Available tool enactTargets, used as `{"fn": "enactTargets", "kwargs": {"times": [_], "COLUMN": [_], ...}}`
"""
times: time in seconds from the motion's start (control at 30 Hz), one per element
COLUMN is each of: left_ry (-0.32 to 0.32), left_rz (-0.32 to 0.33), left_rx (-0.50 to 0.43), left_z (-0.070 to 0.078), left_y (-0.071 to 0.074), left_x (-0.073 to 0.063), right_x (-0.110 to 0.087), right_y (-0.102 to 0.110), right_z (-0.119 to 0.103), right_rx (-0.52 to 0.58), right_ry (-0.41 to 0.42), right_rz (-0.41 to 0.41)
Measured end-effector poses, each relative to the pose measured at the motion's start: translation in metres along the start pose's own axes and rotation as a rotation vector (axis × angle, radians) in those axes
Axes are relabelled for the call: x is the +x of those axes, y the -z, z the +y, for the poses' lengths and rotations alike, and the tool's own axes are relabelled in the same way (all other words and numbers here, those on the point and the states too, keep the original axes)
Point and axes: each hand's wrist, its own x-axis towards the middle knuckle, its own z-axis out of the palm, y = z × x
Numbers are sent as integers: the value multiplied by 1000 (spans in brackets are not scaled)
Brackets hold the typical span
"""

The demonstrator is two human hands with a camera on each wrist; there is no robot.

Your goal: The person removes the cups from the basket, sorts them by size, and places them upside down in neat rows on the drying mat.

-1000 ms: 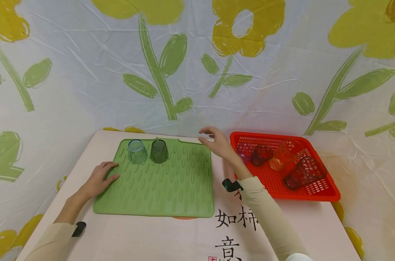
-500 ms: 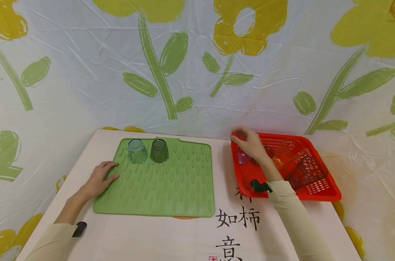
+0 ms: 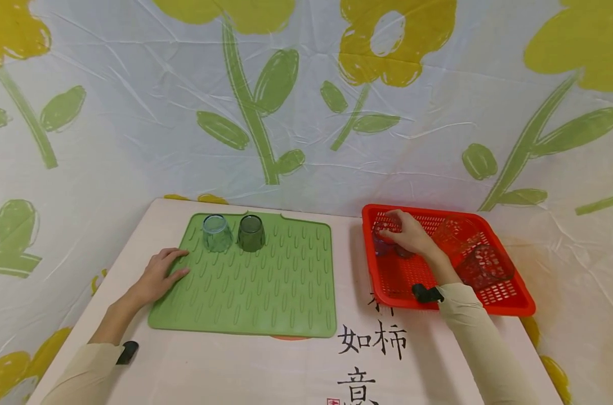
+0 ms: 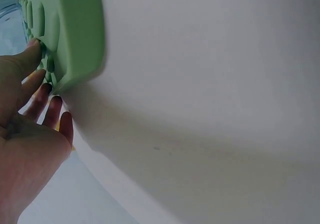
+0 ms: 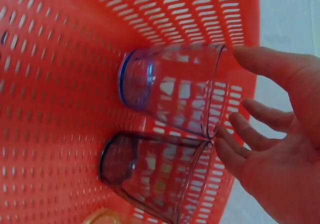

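Observation:
My right hand (image 3: 410, 232) reaches into the red plastic basket (image 3: 509, 309). In the right wrist view, its thumb and fingers stand spread at the rim of a clear tumbler with a bluish-purple base (image 5: 172, 86). A darker tumbler (image 5: 150, 166) lies right beside that one, close to the fingertips. On the left edge of the green drying mat (image 3: 286, 281) rests my left hand (image 3: 156, 275), fingers relaxed and spread. Two tumblers stand upside down near the mat's back left: a light blue one (image 3: 217, 235) and a dark grey one (image 3: 251, 235).
At the basket's right side are a clear glass (image 3: 453, 233) and a tall dark glass (image 3: 488, 264), both tilted. Black characters (image 3: 372, 337) mark the pale tabletop between mat and basket. A flower-printed cloth (image 3: 306, 112) hangs behind the table.
My right hand has moved right from beside the mat's back right corner, over the basket's edge, and down to the purplish tumbler. My left hand stays on the mat's edge.

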Motion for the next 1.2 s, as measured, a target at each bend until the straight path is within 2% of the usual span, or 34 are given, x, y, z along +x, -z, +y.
{"fn": "enactTargets", "kwargs": {"times": [0.13, 0.43, 0.57, 0.7, 0.83, 1.03, 1.2], "left_ry": [6, 21, 42, 48, 51, 28, 46], "left_rz": [3, 7, -15, -22, -23, -13, -31], "left_rx": [0, 3, 4, 11, 8, 15, 5], "left_z": [0, 5, 5, 5, 5, 5, 5], "left_y": [1, 0, 0, 0, 2, 2, 2], "left_x": [0, -1, -1, -1, -1, -1, 0], "right_x": [1, 5, 9, 10, 4, -7, -15], "right_y": [2, 3, 2, 2, 4, 9, 10], "right_z": [3, 8, 8, 8, 6, 0, -5], "right_rx": [-36, -32, -97, -102, -9, 153, 298], "right_ry": [15, -41, -10, -12, -37, -130, -139], "right_rz": [-69, -220, -244, -214, -172, -161, -143]}}
